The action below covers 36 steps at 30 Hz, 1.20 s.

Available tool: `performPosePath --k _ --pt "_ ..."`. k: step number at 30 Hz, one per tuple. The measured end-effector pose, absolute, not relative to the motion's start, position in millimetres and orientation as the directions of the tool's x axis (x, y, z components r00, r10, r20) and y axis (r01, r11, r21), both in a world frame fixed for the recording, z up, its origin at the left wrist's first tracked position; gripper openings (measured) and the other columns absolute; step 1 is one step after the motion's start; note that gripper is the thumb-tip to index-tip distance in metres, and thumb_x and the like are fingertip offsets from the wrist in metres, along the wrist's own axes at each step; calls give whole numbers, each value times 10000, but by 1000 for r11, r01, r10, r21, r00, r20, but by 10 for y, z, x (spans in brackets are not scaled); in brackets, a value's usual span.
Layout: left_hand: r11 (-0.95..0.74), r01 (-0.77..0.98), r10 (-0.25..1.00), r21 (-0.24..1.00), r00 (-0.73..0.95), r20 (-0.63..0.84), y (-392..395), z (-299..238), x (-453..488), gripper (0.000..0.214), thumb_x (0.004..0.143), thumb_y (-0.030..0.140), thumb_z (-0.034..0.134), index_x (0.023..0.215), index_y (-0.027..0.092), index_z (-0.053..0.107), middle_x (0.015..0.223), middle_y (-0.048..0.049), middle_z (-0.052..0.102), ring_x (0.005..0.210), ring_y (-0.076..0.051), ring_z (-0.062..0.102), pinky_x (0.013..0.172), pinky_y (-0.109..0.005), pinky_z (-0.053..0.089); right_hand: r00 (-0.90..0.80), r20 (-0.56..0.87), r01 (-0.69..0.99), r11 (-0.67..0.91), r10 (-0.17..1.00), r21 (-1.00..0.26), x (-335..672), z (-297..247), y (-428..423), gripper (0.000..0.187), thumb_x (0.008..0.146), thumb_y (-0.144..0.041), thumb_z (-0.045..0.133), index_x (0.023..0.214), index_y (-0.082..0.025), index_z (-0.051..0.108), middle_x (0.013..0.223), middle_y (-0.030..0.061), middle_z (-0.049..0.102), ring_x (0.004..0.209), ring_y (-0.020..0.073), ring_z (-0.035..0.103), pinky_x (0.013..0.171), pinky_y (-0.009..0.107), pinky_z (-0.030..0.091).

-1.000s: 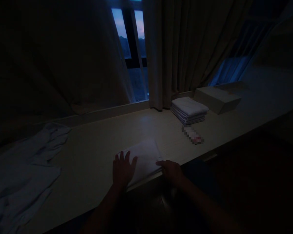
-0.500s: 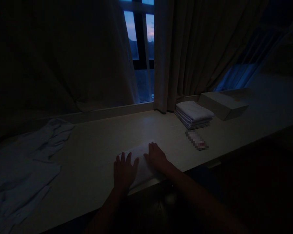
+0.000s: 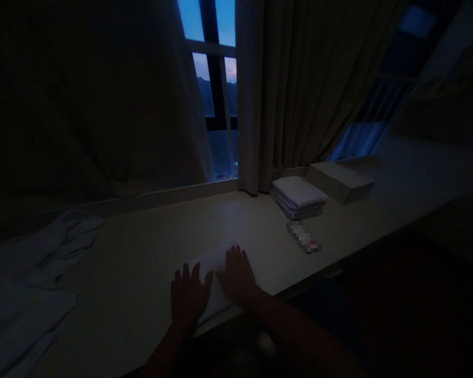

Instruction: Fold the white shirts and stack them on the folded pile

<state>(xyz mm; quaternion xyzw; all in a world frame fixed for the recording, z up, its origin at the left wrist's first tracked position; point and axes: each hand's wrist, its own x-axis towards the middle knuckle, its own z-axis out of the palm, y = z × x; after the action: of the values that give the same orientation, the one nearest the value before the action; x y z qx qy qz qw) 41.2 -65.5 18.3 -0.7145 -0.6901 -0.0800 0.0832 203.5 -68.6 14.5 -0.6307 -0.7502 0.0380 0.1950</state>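
The room is dim. A folded white cloth [image 3: 211,262] lies at the near edge of a long pale counter [image 3: 150,247]. My left hand [image 3: 189,296] rests flat on the cloth's left part, fingers spread. My right hand [image 3: 236,275] lies flat on its right part, fingers stretched forward. Both palms press down on the cloth side by side.
A stack of folded white cloths [image 3: 298,197] sits at the back right, beside a pale box [image 3: 341,181]. A small blurred object [image 3: 303,237] lies in front of the stack. Loose white cloths [image 3: 31,273] are heaped at the left. Curtains [image 3: 295,84] and a window [image 3: 215,79] stand behind.
My right hand moved from the cloth's near right corner up onto its top, beside the left hand. The left hand stayed flat on the cloth. The view shifted slightly.
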Motion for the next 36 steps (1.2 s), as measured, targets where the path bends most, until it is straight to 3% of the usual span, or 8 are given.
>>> performPosePath --k 6,13,20,28,36 --pt "-66 997 974 -41 74 214 -552 174 421 676 892 580 268 1379 146 447 1436 -199 432 1339 -379 353 1054 -505 275 -122 274 939 201 954 -281 2064 126 -683 745 966 -541 288 1465 12 278 1534 213 183 1447 321 58 1173 509 126" --pt "-71 997 968 -15 73 239 -447 186 459 657 893 577 278 1362 157 465 1433 -176 447 1327 -362 374 1059 -498 283 -163 164 957 196 973 -215 2063 198 -507 757 947 -518 368 1427 64 311 1507 281 213 1434 370 121 1147 548 147" --pt "-105 994 962 17 97 256 -376 135 440 650 888 571 291 1343 149 482 1433 -178 448 1335 -359 368 1077 -502 270 -138 234 967 181 962 -177 2049 192 -519 735 956 -537 308 1438 18 316 1501 256 275 1424 372 176 1133 564 149" --pt "-89 995 967 33 79 244 -362 123 446 653 883 572 291 1333 146 495 1429 -171 453 1337 -364 359 1072 -503 281 -169 229 962 211 959 -172 2065 224 -506 753 955 -528 326 1399 80 333 1466 316 304 1396 398 235 1119 551 178" --pt "-75 995 974 70 58 218 -429 214 487 645 892 566 292 1356 153 467 1449 -168 434 1354 -363 339 1081 -514 259 -147 203 964 186 968 -191 2080 288 -581 723 957 -526 292 1435 17 301 1495 253 306 1405 375 225 1137 530 146"
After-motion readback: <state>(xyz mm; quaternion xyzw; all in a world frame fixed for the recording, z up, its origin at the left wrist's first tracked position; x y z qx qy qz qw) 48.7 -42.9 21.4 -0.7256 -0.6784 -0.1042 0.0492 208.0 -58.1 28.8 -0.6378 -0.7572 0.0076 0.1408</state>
